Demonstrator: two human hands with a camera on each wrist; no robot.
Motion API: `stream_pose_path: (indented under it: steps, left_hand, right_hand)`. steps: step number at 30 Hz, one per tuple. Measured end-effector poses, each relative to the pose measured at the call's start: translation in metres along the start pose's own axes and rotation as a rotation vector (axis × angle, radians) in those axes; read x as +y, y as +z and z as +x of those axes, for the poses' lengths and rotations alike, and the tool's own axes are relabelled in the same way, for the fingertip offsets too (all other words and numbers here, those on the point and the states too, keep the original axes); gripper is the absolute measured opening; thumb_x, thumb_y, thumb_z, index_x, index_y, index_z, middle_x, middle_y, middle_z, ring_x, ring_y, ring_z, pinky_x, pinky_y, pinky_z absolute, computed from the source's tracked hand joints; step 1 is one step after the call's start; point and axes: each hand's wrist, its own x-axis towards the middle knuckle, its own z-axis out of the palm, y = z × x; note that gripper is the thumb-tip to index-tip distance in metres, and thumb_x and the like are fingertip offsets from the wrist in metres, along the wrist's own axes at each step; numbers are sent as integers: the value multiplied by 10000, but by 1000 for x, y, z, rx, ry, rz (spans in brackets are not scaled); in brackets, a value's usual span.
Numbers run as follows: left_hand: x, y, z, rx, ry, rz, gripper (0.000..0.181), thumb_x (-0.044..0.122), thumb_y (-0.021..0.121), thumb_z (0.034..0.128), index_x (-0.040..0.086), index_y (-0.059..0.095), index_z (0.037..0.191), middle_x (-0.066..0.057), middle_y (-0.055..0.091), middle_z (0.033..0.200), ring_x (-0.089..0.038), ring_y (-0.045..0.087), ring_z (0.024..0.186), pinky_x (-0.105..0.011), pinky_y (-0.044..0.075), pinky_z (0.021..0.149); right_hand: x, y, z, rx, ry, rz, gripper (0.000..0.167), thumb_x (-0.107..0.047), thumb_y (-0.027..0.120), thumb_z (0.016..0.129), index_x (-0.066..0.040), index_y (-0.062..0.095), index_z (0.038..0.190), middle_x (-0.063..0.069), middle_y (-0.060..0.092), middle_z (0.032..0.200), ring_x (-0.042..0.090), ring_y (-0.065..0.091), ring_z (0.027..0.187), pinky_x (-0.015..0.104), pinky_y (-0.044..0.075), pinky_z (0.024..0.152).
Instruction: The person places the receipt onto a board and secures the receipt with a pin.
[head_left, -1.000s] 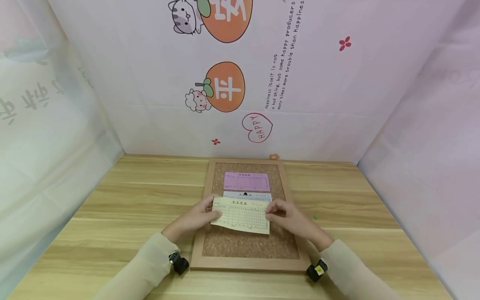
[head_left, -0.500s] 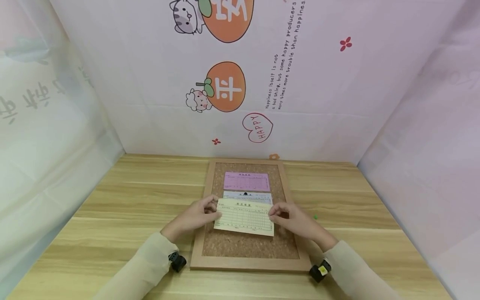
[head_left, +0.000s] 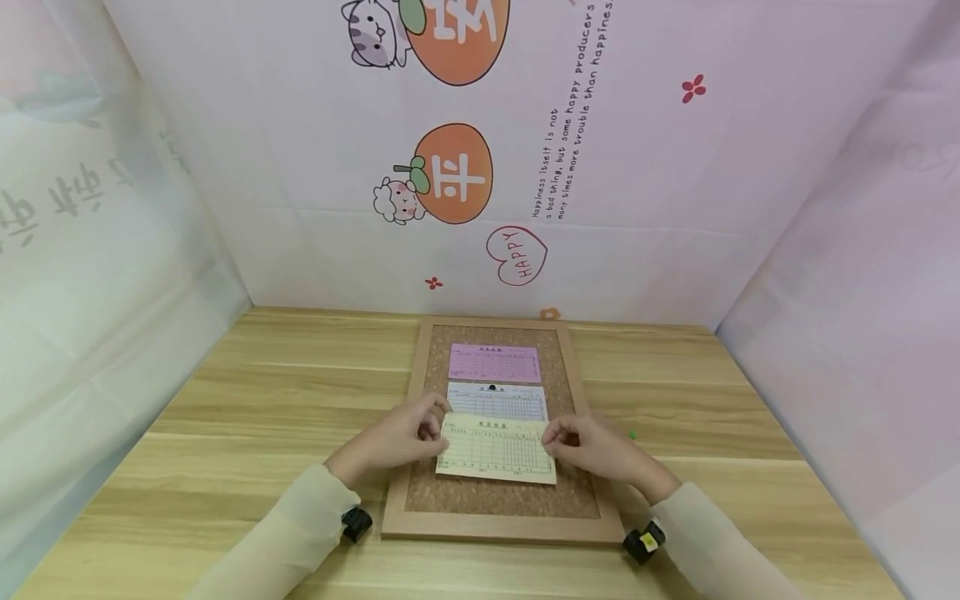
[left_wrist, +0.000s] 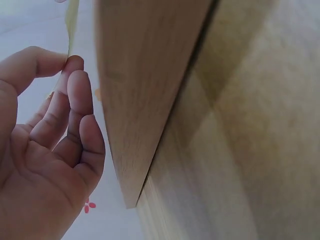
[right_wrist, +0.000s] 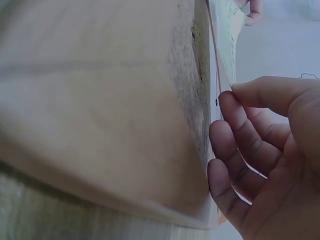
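A yellow printed form slip (head_left: 495, 452) is held by both hands over the lower part of a cork board (head_left: 502, 500). Thumb and index finger of my left hand (head_left: 401, 433) pinch its left edge, which also shows in the left wrist view as a thin slip (left_wrist: 72, 25). On the opposite edge, my right hand (head_left: 596, 450) pinches it between thumb and index finger; the right wrist view shows the slip (right_wrist: 227, 40) raised off the cork. Just above lies a white form (head_left: 497, 404) with a black pushpin (head_left: 492, 387) at its top, its lower edge covered by the yellow slip.
A pink form (head_left: 495, 363) lies on the board's upper part. The board's wooden frame (head_left: 502, 527) rests on a wood-grain table (head_left: 262, 400). A small green object (head_left: 632, 434) sits to the right of the board. Printed cloth (head_left: 622, 250) hangs behind and at both sides.
Both hands have moved the yellow slip down and slightly right, uncovering more of the white form. The slip looks flatter than before.
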Motion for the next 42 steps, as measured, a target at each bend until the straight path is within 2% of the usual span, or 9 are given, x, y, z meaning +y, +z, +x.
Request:
stream_pose_path:
  steps: [9, 16, 30, 36, 42]
  left_hand:
    - [4, 3, 1, -68, -34, 76, 467, 154, 709, 927, 54, 473, 1318, 72, 631, 814, -94, 585, 761, -287, 516, 725]
    - [5, 3, 3, -104, -10, 136, 423, 139, 721, 909, 51, 499, 1257, 71, 600, 800, -76, 557, 718, -273, 500, 685]
    - [2, 2, 3, -138, -29, 131, 438, 126, 729, 878, 44, 513, 1250, 73, 604, 775, -50, 529, 663, -247, 469, 645]
    - [2, 2, 4, -148, -33, 129, 466, 129, 750, 860, 49, 511, 1251, 76, 614, 782, -62, 567, 688, -261, 493, 666]
    - [3, 1, 4, -141, -46, 145, 461, 137, 760, 872, 64, 512, 1254, 55, 594, 801, -68, 549, 700, -262, 483, 670]
  right_hand:
    - [1, -1, -1, -32, 11, -48, 43, -190, 663, 979, -160, 693, 970, -82, 631, 836, 99, 556, 726, 246, 472, 599]
    - [-1, 0, 0, -50, 16, -61, 36, -165, 668, 968, -147, 693, 949, -82, 630, 822, 87, 551, 714, 241, 465, 596]
    - [2, 4, 1, -76, 12, -38, 43, -158, 667, 966, -128, 689, 945, -79, 624, 816, 90, 548, 705, 241, 466, 604]
    - [1, 5, 1, -79, 13, -35, 46, -127, 660, 958, -91, 683, 943, -72, 613, 798, 82, 526, 678, 234, 452, 594]
    - [4, 6, 3, -86, 23, -16, 41, -139, 673, 963, -109, 672, 934, -62, 588, 770, 73, 504, 662, 226, 435, 586]
